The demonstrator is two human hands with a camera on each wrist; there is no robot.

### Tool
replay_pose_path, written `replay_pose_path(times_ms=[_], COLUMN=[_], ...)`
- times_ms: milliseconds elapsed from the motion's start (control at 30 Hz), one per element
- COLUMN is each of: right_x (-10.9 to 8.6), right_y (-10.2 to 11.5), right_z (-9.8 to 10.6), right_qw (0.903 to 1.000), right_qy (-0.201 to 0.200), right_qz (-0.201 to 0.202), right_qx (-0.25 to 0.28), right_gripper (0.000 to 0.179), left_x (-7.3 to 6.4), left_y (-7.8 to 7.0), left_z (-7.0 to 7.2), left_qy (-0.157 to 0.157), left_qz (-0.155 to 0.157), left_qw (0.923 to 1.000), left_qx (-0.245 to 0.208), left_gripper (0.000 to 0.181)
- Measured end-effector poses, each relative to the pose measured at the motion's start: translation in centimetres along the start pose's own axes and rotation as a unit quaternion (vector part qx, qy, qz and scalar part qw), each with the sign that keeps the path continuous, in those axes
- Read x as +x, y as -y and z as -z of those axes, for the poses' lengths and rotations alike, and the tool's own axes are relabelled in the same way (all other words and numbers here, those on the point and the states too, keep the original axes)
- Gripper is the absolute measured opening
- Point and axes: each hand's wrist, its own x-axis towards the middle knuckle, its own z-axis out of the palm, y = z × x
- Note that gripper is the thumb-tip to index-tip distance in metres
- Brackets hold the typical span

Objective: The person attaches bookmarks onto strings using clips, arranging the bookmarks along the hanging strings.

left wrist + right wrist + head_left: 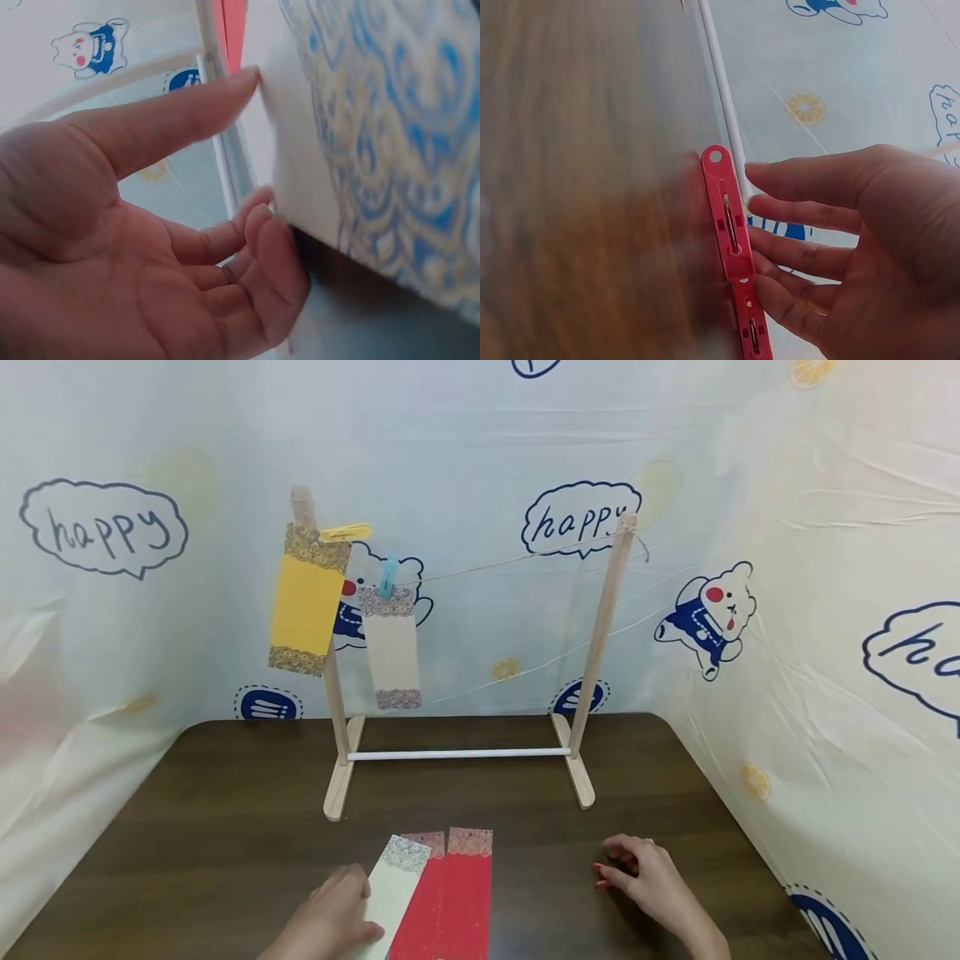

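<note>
We've got a loose white card [393,881] on the near side of the wooden rack [602,635], overlapping the red cards [468,893]. Our left hand [330,914] looks pinched on its edge, thumb and fingertips both at the paper. Our guess: super light, thin, bendy, easy to crease, so we'd hold it by the plain edge and leave the lacy end free. That overlap could drag a red one along, imo.

Our right hand [660,881] is past the rack's right foot, closer to us, thumb and fingers apart beside two red clips [739,225]; can't tell if any fingertip touches them. They look like stiff little plastic things, best squeezed at the tail ends.

By the rack's left post hang a yellow card [306,610] with a yellow clip [345,532] and a hung white card [392,652] with a blue clip [387,578], so that end of the string [480,568] is taken.
</note>
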Motion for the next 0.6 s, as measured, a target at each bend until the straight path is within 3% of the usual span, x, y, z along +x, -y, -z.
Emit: replay_pose_path(times_ms=[133, 300, 467, 600], right_x=[0.0, 0.1, 0.0, -0.1], right_y=[0.0, 0.2, 0.4, 0.5], right_z=[-0.1, -0.1, 0.0, 0.1], right_qw=[0.9998, 0.9995, 0.9996, 0.9997], right_qy=[0.007, 0.009, 0.004, 0.003], right_qz=[-0.008, 0.006, 0.011, 0.017], right_qx=[0.017, 0.029, 0.025, 0.015], right_gripper=[0.022, 0.021, 0.022, 0.023], left_x=[0.3, 0.3, 0.1, -0.2], left_y=[0.1, -1.0, -1.8, -1.5], left_z=[0.2, -0.3, -0.2, 0.7], left_qy=[-0.001, 0.030, 0.084, 0.093], left_qz=[0.007, 0.036, 0.025, 0.019], left_qw=[0.9999, 0.9970, 0.9943, 0.9934], left_qx=[0.011, 0.062, 0.060, 0.064], left_gripper=[0.056, 0.101, 0.088, 0.080])
